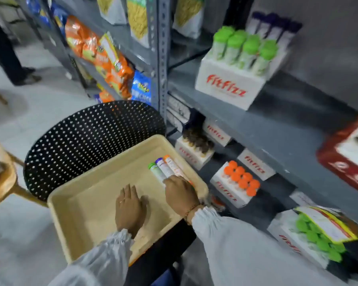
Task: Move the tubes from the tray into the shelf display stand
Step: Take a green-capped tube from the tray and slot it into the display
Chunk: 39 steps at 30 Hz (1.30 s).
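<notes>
A: Head cam: left hand (129, 207) lies flat and open on the tray (87, 205) floor, holding nothing.

B: Right hand (181, 191) has its fingers down on the three tubes (163, 167) just ahead of it; can't tell if it's gripping. Display stand (227, 85) sits on the shelf well beyond.

A beige tray (74, 203) rests on a black perforated chair (87, 137), holding three tubes (163, 168).

Grey metal shelving (162, 58) lines a grey wall (329, 38); a perforated black chair (91, 137) stands on pale floor (39, 104).
</notes>
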Tool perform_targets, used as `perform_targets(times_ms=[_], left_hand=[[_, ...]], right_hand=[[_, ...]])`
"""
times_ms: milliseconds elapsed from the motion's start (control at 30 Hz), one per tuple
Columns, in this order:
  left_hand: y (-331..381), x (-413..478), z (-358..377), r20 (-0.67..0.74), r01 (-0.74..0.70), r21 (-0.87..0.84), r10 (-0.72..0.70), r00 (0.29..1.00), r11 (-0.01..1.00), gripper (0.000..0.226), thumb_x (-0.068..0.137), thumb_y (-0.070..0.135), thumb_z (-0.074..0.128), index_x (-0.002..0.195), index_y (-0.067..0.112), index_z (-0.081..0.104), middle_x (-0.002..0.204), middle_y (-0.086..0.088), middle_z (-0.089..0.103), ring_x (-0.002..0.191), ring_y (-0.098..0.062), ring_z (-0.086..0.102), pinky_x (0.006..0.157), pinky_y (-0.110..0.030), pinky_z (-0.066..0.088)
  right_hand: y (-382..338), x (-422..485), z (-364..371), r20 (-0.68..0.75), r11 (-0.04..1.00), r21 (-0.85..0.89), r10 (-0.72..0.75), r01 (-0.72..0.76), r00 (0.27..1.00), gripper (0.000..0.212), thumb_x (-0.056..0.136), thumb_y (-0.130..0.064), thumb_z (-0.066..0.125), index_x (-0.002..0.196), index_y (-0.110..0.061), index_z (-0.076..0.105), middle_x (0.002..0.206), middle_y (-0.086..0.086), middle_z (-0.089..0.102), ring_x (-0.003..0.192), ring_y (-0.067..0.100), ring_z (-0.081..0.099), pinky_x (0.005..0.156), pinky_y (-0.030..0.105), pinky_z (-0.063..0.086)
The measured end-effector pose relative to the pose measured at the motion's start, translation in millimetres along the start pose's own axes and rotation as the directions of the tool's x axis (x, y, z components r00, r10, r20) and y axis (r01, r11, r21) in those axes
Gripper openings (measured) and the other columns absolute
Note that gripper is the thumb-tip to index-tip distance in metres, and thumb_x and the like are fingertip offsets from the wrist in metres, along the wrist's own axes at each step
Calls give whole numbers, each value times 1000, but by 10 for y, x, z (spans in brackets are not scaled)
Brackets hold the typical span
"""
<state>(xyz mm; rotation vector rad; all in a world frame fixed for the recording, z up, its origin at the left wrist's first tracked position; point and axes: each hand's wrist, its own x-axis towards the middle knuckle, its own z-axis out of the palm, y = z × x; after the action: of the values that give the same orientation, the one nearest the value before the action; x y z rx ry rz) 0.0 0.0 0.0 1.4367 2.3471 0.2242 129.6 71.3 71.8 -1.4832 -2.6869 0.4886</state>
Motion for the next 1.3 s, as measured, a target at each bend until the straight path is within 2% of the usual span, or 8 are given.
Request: perform_targets(times_ms=[167, 367, 533, 733, 933, 1100, 1200, 1300], left_hand=[[-322, 217, 364, 4, 33, 50, -33, 999, 998, 82, 81, 48, 2, 140, -3, 29, 151, -23, 27, 140, -38, 21, 114, -48, 17], [-466, 284, 661, -60, 31, 77, -26, 998, 997, 66, 92, 44, 18, 142, 1, 26, 152, -19, 27, 142, -33, 19, 116, -45, 13], [-500, 297, 709, -77, 29, 59, -24, 997, 998, 64, 93, 43, 21, 142, 2, 25, 151, -20, 29, 142, -32, 19, 115, -44, 12], [-449, 275, 603, -31, 37, 83, -35, 999, 996, 71, 91, 48, 12, 143, 1, 24, 153, -18, 23, 143, -32, 15, 117, -44, 12], [48, 346, 33, -33, -156, 44, 158, 987, 987, 84, 92, 52, 2, 129, -11, 43, 136, -30, 47, 126, -43, 45, 104, -54, 38], [1408, 557, -740, -278, -555, 73, 551, 787, 829, 60, 96, 35, 21, 130, -9, 43, 138, -29, 44, 128, -42, 43, 105, -51, 37], [2266, 531, -1080, -344, -762, 74, 734, 586, 643, 56, 87, 26, 34, 130, -8, 44, 138, -29, 43, 129, -45, 40, 105, -54, 35], [2955, 459, -1171, -231, -888, 69, 873, 429, 455, 58, 86, 18, 36, 138, -5, 30, 148, -26, 28, 139, -40, 25, 116, -50, 21]], right_hand=[[-119, 702, 415, 88, 998, -61, 32, -26, 996, 32, 90, 1, 36, 115, -2, 57, 126, 18, 58, 126, 32, 46, 104, 38, 41], [-228, 1243, 684, 142, 990, -144, 25, -5, 990, 35, 86, 6, 36, 119, 6, 47, 116, 23, 62, 112, 35, 55, 87, 40, 49], [-380, 1273, 754, 249, 994, -105, 17, 10, 968, 28, 86, 7, 42, 108, 5, 59, 112, 24, 65, 106, 39, 61, 82, 42, 53], [-261, 1238, 125, 289, 995, 25, 88, -100, 953, 17, 83, -8, 61, 98, 1, 65, 111, 21, 64, 100, 38, 62, 77, 33, 51], [35, 861, -1140, 146, 994, -2, 108, -109, 983, 25, 76, -24, 68, 89, -3, 66, 105, 19, 67, 100, 36, 61, 69, 28, 46], [338, 230, -2371, 20, 967, -47, 252, -251, 967, 34, 71, -35, 72, 80, -2, 66, 87, 20, 69, 79, 29, 61, 47, 21, 32], [522, -207, -2950, -53, 949, -28, 312, -314, 949, 40, 72, -36, 73, 99, -6, 71, 101, 14, 72, 94, 27, 65, 64, 24, 44], [669, -586, -3383, -78, 930, -56, 358, -362, 930, 35, 77, -38, 69, 103, -14, 73, 99, 6, 73, 92, 23, 66, 67, 21, 47]])
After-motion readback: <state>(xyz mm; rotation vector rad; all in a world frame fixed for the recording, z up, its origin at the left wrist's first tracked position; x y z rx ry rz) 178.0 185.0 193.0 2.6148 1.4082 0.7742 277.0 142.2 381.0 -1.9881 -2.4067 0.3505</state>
